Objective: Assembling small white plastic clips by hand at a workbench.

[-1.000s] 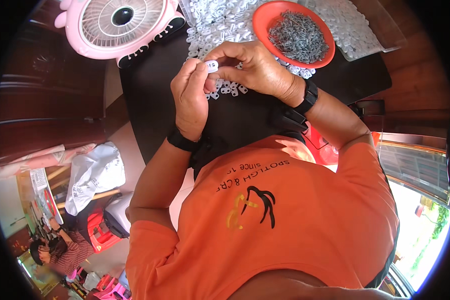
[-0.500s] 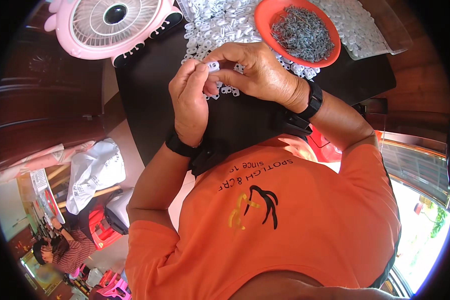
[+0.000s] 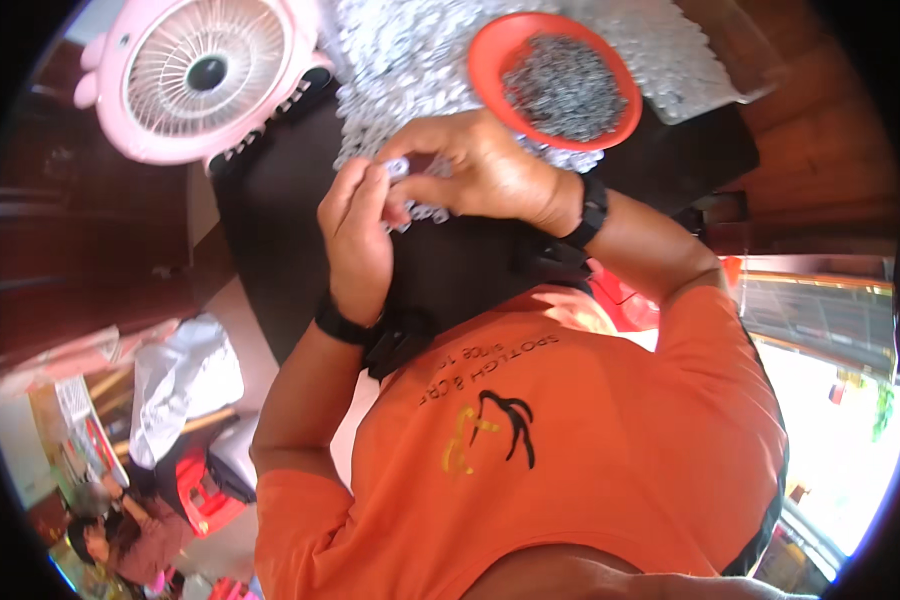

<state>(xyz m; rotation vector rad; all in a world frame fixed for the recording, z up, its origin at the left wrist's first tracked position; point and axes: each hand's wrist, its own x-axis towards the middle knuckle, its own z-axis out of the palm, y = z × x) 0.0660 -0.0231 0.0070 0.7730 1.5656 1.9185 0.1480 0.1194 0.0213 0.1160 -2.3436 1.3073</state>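
Note:
Between my two hands, above the dark table, is a small white plastic piece with a hole. My left hand pinches it from the left between thumb and fingers. From the right, the bent index finger and thumb of my right hand close on the same piece. Whether a nail sits in those fingertips is too small to tell. A few loose white pieces lie under my hands. Just beyond spreads a large pile of the same pieces. An orange bowl full of thin grey metal nails stands beyond my right hand.
A pink animal-shaped fan stands at the far left of the table. At the far right a clear tray borders more white pieces. A red stool and a white bag are at the left, with another person lower down.
The whole view has shifted, so table, bowl and hands sit lower and further left, with some blur. Both hands keep nearly the same pinch on the white piece.

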